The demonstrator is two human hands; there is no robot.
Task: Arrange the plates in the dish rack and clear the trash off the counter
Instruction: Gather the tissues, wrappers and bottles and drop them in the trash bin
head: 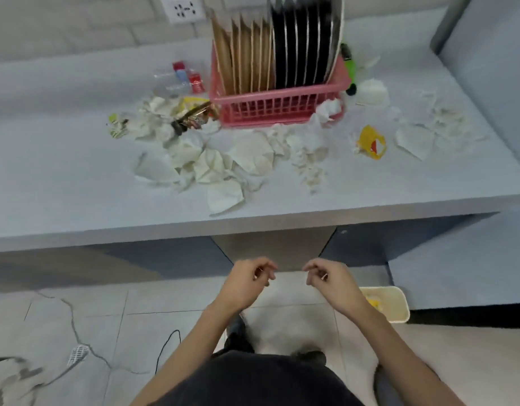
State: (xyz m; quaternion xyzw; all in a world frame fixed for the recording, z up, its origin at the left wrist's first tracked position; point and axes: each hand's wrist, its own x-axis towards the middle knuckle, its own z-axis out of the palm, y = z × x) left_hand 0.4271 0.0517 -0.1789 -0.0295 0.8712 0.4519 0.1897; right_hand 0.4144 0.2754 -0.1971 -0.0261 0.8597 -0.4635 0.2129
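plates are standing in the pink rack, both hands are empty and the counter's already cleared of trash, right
Not cleared: the head view shows crumpled white paper and a yellow wrapper scattered on the grey counter in front of the pink plastic dish rack. The brown plates and black plates stand in it, and the left hand and right hand hold nothing.

Wall: we note white brick tiling [62, 22] carrying one socket plate [182, 8].
Floor: we record pale tiles [458, 361] crossed by a dark crack [72, 317].
Drain: white grated cover [77, 353], left side.
Cable: thin black cord [165, 347] lying on the tiles.
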